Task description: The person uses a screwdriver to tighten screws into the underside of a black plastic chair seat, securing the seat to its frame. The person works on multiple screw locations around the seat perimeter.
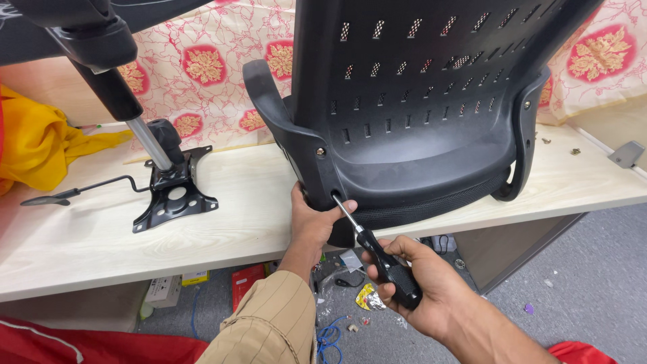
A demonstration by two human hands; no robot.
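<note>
We see a black office chair backrest [431,114] standing on a pale wood workbench [87,236], its slotted back facing us. Our left hand [315,219] grips the lower left arm bracket [296,145] of the backrest, thumb pressed right beside a screw hole where the screwdriver tip sits. Our right hand [421,290] is clenched around the black handle of a screwdriver [377,253], below the backrest's bottom edge; the metal shaft angles up and left into the hole in the bracket. Another screw [321,152] shows in the bracket just above that hole. Left of the backrest on the workbench lies a black chair tilt mechanism plate [174,195] with a gas lift cylinder [125,101] rising from it and a lever [74,192] sticking out to the left. Far left of the backrest, yellow cloth [40,145]. Behind the backrest, red-and-cream floral fabric [202,74]. Right of the backrest, small loose screws [575,151] on the workbench. Under the workbench, below the backrest, boxes and wire clutter [249,283] on grey floor.
</note>
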